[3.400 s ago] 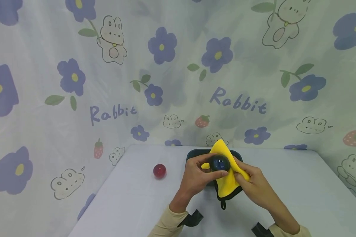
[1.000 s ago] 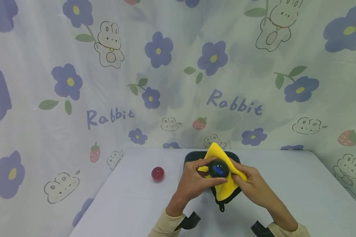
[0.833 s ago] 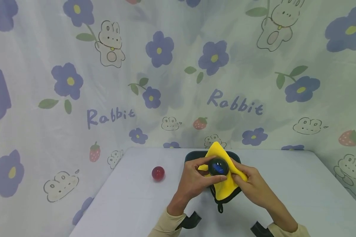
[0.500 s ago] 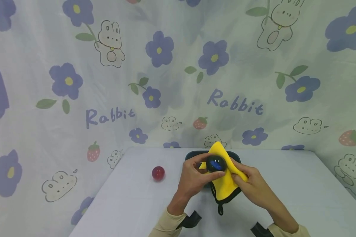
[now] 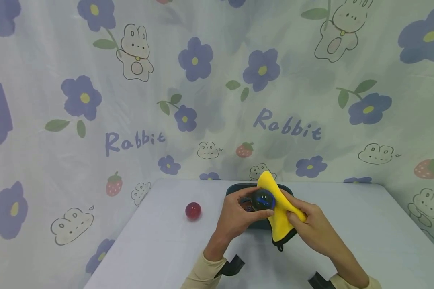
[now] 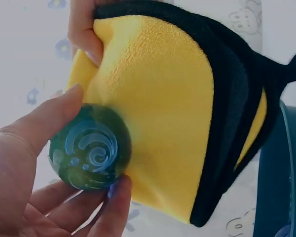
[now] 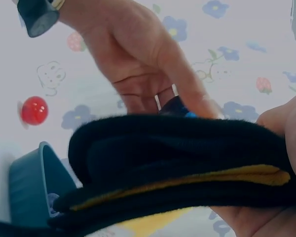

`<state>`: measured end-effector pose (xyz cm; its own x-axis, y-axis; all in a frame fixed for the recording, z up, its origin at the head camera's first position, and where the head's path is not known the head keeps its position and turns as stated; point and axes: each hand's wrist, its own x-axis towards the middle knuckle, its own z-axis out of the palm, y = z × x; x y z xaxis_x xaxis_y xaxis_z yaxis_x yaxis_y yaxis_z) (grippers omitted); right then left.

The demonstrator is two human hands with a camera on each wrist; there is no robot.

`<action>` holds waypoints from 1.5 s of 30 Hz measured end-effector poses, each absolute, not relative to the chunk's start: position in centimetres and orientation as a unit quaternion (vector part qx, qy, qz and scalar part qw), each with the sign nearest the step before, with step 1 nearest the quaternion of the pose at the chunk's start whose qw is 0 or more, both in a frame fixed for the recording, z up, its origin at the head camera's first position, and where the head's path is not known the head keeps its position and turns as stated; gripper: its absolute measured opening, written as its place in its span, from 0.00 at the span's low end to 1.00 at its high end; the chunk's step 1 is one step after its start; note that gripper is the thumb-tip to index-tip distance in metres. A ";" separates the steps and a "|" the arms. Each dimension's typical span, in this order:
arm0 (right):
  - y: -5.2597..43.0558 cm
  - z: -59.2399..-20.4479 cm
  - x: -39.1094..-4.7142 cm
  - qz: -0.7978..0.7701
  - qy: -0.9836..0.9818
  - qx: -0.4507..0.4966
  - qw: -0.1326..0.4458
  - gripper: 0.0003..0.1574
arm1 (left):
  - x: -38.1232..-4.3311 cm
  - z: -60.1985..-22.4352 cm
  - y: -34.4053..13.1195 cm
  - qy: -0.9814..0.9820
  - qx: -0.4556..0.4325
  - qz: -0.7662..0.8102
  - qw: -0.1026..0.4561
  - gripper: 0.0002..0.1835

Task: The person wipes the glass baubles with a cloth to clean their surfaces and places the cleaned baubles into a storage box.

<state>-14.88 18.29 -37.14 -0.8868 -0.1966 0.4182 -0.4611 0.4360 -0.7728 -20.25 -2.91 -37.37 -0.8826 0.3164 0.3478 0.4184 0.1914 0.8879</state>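
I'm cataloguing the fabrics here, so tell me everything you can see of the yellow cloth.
The yellow cloth looks soft and fuzzy, with black edging and a small black loop. It is folded, layers showing at its edge. The right hand grips it above the white table; in the head view one tip points up. The dark ball is right beside it; whether they touch is unclear.

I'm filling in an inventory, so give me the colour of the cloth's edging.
The edging on the yellow cloth is black, clearest in the left wrist view.
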 end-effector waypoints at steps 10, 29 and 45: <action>17.8 -37.1 -14.7 0.447 -0.850 0.221 0.169 0.37 | -20.1 -37.4 -2.9 -0.783 -0.263 -0.563 0.036 0.31; 17.9 -37.9 -15.3 0.368 -0.862 0.269 0.219 0.44 | -19.1 -36.8 -2.8 -0.812 -0.287 -0.507 0.029 0.26; 18.4 -38.2 -16.0 0.496 -0.827 0.238 0.117 0.32 | -18.9 -36.9 -2.8 -0.772 -0.313 -0.552 0.039 0.30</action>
<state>-15.99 18.39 -38.22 -0.8591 -0.2784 0.4294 -0.5099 0.3936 -0.7649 -18.94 -2.79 -36.92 -0.8005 0.4411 0.4057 0.5266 0.1944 0.8276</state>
